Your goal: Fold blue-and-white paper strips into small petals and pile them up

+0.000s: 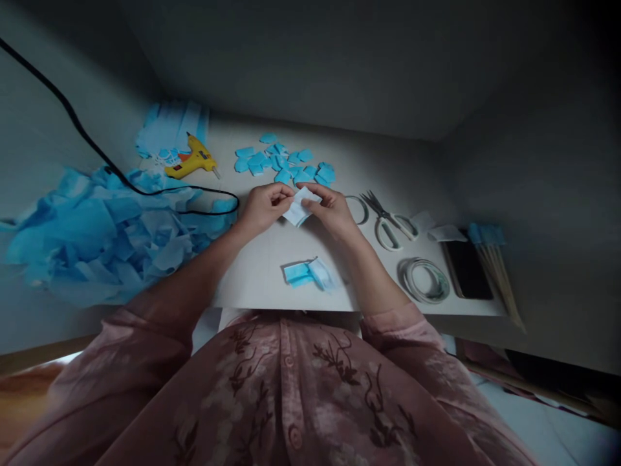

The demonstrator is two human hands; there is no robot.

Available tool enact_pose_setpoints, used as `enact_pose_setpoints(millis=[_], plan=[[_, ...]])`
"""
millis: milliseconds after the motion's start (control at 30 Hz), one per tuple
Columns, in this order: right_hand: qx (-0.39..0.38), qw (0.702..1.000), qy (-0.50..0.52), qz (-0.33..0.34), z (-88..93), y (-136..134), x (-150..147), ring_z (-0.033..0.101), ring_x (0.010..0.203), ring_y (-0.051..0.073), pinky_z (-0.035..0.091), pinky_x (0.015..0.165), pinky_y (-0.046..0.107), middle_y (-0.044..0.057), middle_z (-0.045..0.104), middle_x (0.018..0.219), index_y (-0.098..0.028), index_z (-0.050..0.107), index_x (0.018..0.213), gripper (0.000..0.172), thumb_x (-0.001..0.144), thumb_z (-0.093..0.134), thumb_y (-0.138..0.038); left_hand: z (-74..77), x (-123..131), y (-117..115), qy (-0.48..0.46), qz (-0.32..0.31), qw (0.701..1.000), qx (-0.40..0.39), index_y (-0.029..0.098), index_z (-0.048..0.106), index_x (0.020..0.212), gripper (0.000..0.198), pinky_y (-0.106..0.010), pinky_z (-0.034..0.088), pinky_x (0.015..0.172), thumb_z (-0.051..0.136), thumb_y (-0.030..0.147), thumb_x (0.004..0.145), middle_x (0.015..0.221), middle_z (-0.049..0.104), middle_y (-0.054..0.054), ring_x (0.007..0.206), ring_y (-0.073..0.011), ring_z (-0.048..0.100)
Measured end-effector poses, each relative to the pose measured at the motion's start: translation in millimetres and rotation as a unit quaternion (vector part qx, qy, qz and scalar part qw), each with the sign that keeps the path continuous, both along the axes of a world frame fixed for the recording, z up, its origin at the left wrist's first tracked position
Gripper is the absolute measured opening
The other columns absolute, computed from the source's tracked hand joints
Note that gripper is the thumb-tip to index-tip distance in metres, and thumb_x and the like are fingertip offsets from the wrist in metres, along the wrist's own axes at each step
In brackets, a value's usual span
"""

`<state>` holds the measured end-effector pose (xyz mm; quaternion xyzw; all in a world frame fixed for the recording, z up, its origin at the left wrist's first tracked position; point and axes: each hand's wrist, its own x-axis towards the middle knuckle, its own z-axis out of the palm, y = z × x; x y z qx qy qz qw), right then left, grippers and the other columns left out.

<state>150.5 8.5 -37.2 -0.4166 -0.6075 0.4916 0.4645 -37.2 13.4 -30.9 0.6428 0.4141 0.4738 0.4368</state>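
Observation:
Between my two hands, above the middle of the table, is a small white-and-pale-blue square of thin fabric (299,208). My left hand (266,206) pinches its left corner between thumb and fingers. On the other side my right hand (328,206) has its thumb pressed on the face of the square and its fingers behind. Just beyond the hands lie several small folded blue pieces (284,158). Nearer my body, two loose blue and whitish fabric pieces (310,273) rest on the tabletop.
At left stand a heap of blue fabric scraps (116,226), a yellow glue gun (196,160) and stacked face masks (174,126). A black cord (72,110) crosses there. Scissors (391,220), tape rolls (424,280), a dark phone (468,268) and blue-topped sticks (499,278) lie at right.

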Motion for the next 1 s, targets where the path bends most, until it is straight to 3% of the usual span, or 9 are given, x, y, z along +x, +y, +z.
enact_pose_setpoints(millis=[133, 233, 300, 433, 633, 733, 867, 1000], plan=[[-0.003, 0.998, 0.045, -0.053, -1.8, 2.5, -0.3, 0.066, 0.102, 0.023, 0.052, 0.1, 0.042, 0.005, 0.075, 0.114, -0.024, 0.077, 0.111, 0.045, 0.072, 0.082, -0.047, 2.3, -0.2, 0.6, -0.07, 0.028, 0.997, -0.014, 0.016, 0.073, 0.096, 0.02, -0.023, 0.046, 0.062, 0.071, 0.029, 0.08, 0.074, 0.069, -0.001, 0.066, -0.0118, 0.06], [0.007, 0.995, 0.062, -0.079, 1.8, 0.6, -1.8, 0.065, 0.107, 0.022, 0.052, 0.099, 0.039, 0.004, 0.074, 0.119, -0.026, 0.075, 0.113, 0.049, 0.071, 0.082, -0.051, 2.9, 0.8, -2.4, -0.116, -0.006, 0.99, -0.083, 0.017, 0.072, 0.113, 0.04, -0.024, 0.05, 0.065, 0.073, 0.044, 0.083, 0.087, 0.073, -0.004, 0.073, -0.0133, 0.063], [0.012, 0.994, 0.059, -0.087, 4.0, -1.4, -3.7, 0.065, 0.106, 0.022, 0.053, 0.097, 0.038, 0.004, 0.074, 0.119, -0.025, 0.074, 0.113, 0.052, 0.071, 0.081, -0.055, 1.4, 2.7, -5.6, -0.114, -0.04, 0.984, -0.134, 0.015, 0.074, 0.108, 0.046, -0.025, 0.051, 0.065, 0.076, 0.051, 0.08, 0.09, 0.073, -0.006, 0.074, -0.0143, 0.064], [0.017, 0.995, 0.048, -0.084, 4.4, -3.1, -6.7, 0.065, 0.102, 0.021, 0.054, 0.092, 0.035, 0.004, 0.075, 0.114, -0.024, 0.074, 0.111, 0.053, 0.07, 0.082, -0.058, -3.2, 4.7, -8.3, -0.056, -0.054, 0.981, -0.178, 0.012, 0.072, 0.075, 0.032, -0.025, 0.048, 0.06, 0.079, 0.043, 0.075, 0.069, 0.07, -0.007, 0.062, -0.013, 0.06], [0.025, 0.995, 0.048, -0.086, 8.7, 1.4, 8.1, 0.065, 0.088, 0.019, 0.056, 0.082, 0.036, 0.004, 0.073, 0.098, -0.026, 0.072, 0.121, 0.055, 0.079, 0.075, -0.062, -3.8, -2.5, -1.5, -0.086, -0.041, 0.977, -0.191, 0.012, 0.072, 0.073, 0.03, -0.025, 0.042, 0.053, 0.074, 0.042, 0.073, 0.067, 0.073, -0.009, 0.053, -0.0121, 0.059], [0.054, 0.995, 0.026, -0.078, 18.2, 1.1, 21.7, 0.066, 0.102, 0.022, 0.058, 0.087, 0.038, 0.006, 0.074, 0.113, -0.03, 0.069, 0.128, 0.056, 0.083, 0.072, -0.064, -3.4, -4.2, 0.7, -0.118, -0.036, 0.973, -0.197, 0.012, 0.071, 0.075, 0.03, -0.025, 0.042, 0.053, 0.075, 0.041, 0.071, 0.066, 0.073, -0.009, 0.053, -0.0122, 0.059], [0.107, 0.994, -0.024, -0.008, 28.5, -3.4, 30.1, 0.058, 0.133, 0.026, 0.053, 0.104, 0.041, 0.005, 0.067, 0.138, -0.032, 0.071, 0.124, 0.05, 0.081, 0.077, -0.058, -3.6, -3.3, 0.8, -0.151, -0.039, 0.968, -0.198, 0.013, 0.07, 0.074, 0.026, -0.027, 0.043, 0.055, 0.074, 0.039, 0.073, 0.068, 0.073, -0.009, 0.054, -0.0127, 0.059], [0.13, 0.989, -0.056, 0.05, 28.6, -5.9, 26.0, 0.053, 0.139, 0.024, 0.05, 0.108, 0.039, 0.006, 0.063, 0.143, -0.031, 0.075, 0.11, 0.033, 0.084, 0.077, -0.05, -3.3, -2.9, -0.4, -0.151, -0.052, 0.965, -0.209, 0.012, 0.07, 0.077, 0.027, -0.027, 0.043, 0.055, 0.075, 0.039, 0.072, 0.068, 0.073, -0.008, 0.054, -0.013, 0.06]])
